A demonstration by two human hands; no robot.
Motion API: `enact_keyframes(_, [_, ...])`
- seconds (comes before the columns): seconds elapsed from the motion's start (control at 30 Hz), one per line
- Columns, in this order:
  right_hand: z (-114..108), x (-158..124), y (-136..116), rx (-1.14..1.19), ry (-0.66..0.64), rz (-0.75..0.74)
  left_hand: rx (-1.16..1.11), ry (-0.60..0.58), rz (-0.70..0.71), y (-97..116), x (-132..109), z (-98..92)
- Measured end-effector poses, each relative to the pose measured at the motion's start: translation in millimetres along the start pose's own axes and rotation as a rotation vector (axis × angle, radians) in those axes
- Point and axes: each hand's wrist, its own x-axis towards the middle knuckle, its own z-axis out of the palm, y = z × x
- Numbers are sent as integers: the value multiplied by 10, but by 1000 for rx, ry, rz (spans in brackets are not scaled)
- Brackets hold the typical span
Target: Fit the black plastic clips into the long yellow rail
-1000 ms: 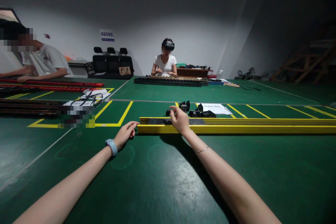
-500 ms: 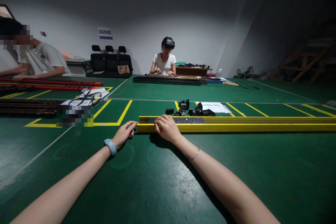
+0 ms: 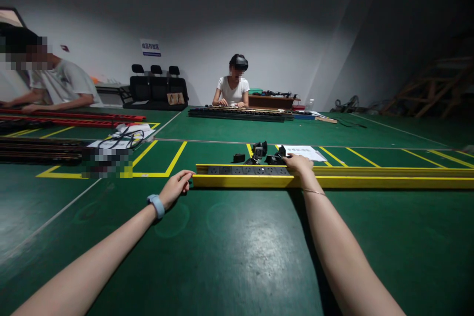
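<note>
Two bare hands work at one long yellow rail [image 3: 370, 181]. The left hand [image 3: 177, 187] is loosely curled with its fingertips against the rail's left end. I cannot tell whether they pinch that end or only press on it. Judging by the contact, it serves to steady the rail against sliding. A blue wristband [image 3: 157, 206] sits on that wrist.

The right hand [image 3: 299, 164] lies palm down across the rail, a thin bracelet [image 3: 314, 191] at the wrist. Its fingers reach past the rail's far rim to a cluster of loose black parts [image 3: 276, 158]. The hand hides whether they close on a piece, so that grasp cannot be told either.

Inside the rail's left stretch sits a black socket strip [image 3: 244, 170], ending just beside the right hand. The rail runs parallel to the near edge of the green surface [image 3: 240, 237], well back from it, and off toward the right edge. The black parts lie just behind it beside a white sheet [image 3: 303, 152], probably kept there to be within arm's reach.

Toward the left edge lie black rails [image 3: 37, 150], a cable on papers [image 3: 128, 137] and red rails [image 3: 74, 118], where a person in a grey shirt [image 3: 62, 86] leans. At the far edge a second person in white [image 3: 233, 90] has both hands on another long strip, with black chairs [image 3: 159, 86] behind.
</note>
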Motion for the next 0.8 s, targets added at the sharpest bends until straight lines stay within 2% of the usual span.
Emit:
enact_keyframes(0.1, [109,36,38,12,-53,-14,18,4,7,2,0,-3])
enact_keyframes(0.3, [159,101,57,97,-15,-84,26,7,8,15,-8,-3])
enact_keyframes(0.53, [184,120,131,286,12,-329,32,-4,4,22,7,-5])
enact_keyframes(0.7, [242,145,157,590,46,-550,38,-19,-6,0,2,-21])
enact_keyframes(0.8, [250,132,156,670,39,-578,38,-14,-4,-5,-4,-26])
